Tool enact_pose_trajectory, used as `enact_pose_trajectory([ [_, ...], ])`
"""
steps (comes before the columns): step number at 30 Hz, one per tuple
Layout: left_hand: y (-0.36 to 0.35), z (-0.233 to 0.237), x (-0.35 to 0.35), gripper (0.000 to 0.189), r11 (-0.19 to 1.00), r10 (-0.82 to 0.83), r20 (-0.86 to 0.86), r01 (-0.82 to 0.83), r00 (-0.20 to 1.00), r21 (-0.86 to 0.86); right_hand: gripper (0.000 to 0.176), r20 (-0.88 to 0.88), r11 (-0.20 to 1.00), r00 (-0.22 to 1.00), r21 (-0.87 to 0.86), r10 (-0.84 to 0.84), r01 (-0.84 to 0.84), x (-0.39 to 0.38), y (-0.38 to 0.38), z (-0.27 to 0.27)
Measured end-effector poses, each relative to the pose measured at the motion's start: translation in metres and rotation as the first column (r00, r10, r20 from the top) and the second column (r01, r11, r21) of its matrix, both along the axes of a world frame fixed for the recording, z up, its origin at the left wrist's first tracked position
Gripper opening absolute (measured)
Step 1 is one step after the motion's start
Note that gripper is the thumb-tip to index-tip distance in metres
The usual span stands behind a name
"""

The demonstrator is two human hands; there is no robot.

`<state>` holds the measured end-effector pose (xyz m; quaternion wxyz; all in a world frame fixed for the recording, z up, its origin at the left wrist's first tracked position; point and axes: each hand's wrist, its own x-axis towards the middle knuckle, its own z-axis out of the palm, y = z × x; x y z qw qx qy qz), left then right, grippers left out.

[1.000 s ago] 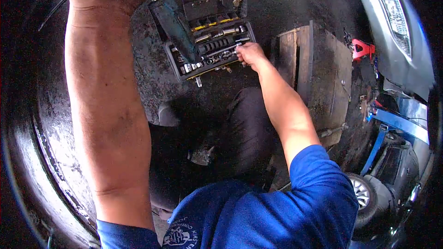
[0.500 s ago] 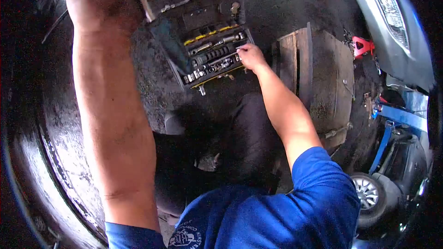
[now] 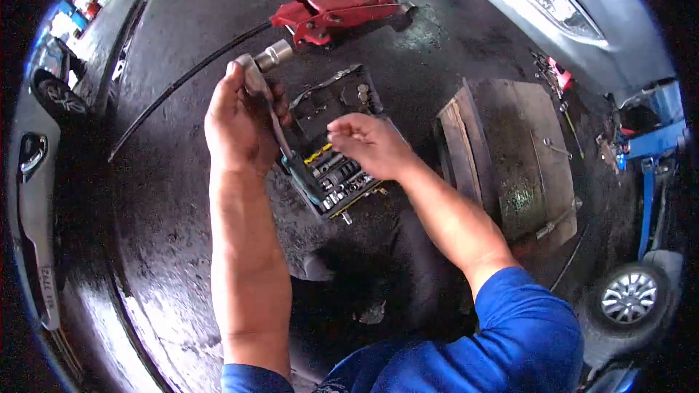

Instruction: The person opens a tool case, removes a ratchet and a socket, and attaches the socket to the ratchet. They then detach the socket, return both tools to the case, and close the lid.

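My left hand is wrapped round a ratchet wrench, whose green grip points down over the toolbox. A large silver socket sits on the wrench head, above my fingers. To the right, my right hand hangs over the toolbox, its fingers curved and apart, and no object shows in it. Below both hands lies the open toolbox, with several sockets and bars in it; part of it is hidden by my right hand.
A red floor jack lies beyond the toolbox. To the right stands a wooden box with a wrench on it. A silver car front is at the upper right, a wheel at the lower right, another vehicle at the left.
The view has shifted, bringing the jack into sight. My left hand and the wrench now show fully, with the socket visible. My right hand has lifted from the toolbox and moved left towards the wrench.
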<state>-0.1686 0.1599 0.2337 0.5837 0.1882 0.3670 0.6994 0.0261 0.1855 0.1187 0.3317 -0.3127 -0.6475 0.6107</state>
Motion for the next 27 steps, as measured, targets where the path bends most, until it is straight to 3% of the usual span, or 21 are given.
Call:
enact_pose_trajectory([
  [2,0.000,-0.008,-0.001,0.030,0.997,-0.052,0.018,0.051,0.998,0.052,0.034,-0.098,0.981,0.995,0.194,0.018,0.001,-0.013,-0.009,0.014],
  [4,0.002,-0.011,0.011,0.032,0.983,-0.075,0.016,0.071,0.997,0.171,0.041,-0.285,0.994,0.958,0.112,0.039,-0.007,-0.025,-0.020,0.033],
  [6,0.005,-0.031,0.004,0.044,0.953,-0.216,0.100,0.187,0.971,0.240,0.040,-0.403,0.997,0.912,-0.032,-0.079,0.072,-0.037,-0.023,0.055],
  [8,-0.005,-0.015,0.019,0.053,0.960,-0.217,-0.102,0.232,0.971,0.158,0.040,-0.355,0.969,0.909,-0.193,-0.216,0.155,-0.037,-0.028,0.063],
  [10,-0.004,-0.027,0.008,0.058,0.877,-0.358,-0.361,0.442,0.861,0.187,0.039,-0.235,0.975,0.955,-0.172,-0.179,0.141,-0.029,-0.013,0.044],
  [12,-0.012,-0.010,0.025,0.060,0.900,-0.316,-0.385,0.402,0.867,0.167,0.035,-0.331,0.963,0.915,-0.214,-0.229,0.164,-0.011,-0.012,0.056],
  [14,-0.013,-0.008,0.027,0.059,0.900,-0.294,-0.467,0.406,0.834,0.160,0.033,-0.181,0.953,0.951,-0.220,-0.250,0.208,0.017,-0.005,0.065],
  [15,-0.014,-0.004,0.029,0.056,0.951,-0.232,-0.466,0.299,0.854,0.074,0.027,0.013,0.960,0.960,-0.002,-0.279,0.279,0.037,0.002,0.071],
  [17,-0.011,-0.009,0.016,0.052,0.964,-0.181,-0.439,0.246,0.880,0.096,0.021,0.151,0.924,0.925,0.221,-0.349,0.312,0.077,0.025,0.063],
  [20,-0.010,-0.013,-0.006,0.051,0.968,-0.152,-0.376,0.214,0.914,0.129,0.024,0.514,0.846,0.675,0.384,-0.529,0.370,0.154,0.054,0.056],
  [22,-0.010,-0.013,-0.019,0.052,0.982,-0.099,-0.264,0.137,0.960,0.131,0.030,0.612,0.741,0.419,0.562,-0.671,0.367,0.203,0.057,0.051],
  [23,-0.007,-0.013,-0.024,0.050,0.992,-0.060,-0.225,0.084,0.973,0.098,0.032,0.672,0.773,0.388,0.504,-0.631,0.385,0.237,0.071,0.031],
  [24,-0.005,-0.013,-0.028,0.048,0.999,0.013,-0.230,-0.003,0.973,0.046,0.030,0.687,0.730,0.283,0.540,-0.670,0.418,0.253,0.064,0.033],
  [26,0.003,-0.022,-0.042,0.045,1.000,0.006,-0.191,-0.003,0.982,0.017,0.029,0.722,0.677,0.063,0.610,-0.689,0.412,0.304,0.072,0.003],
  [27,0.001,-0.021,-0.041,0.045,1.000,0.027,-0.200,-0.026,0.979,0.006,0.031,0.726,0.667,0.009,0.626,-0.688,0.403,0.324,0.070,-0.009],
])
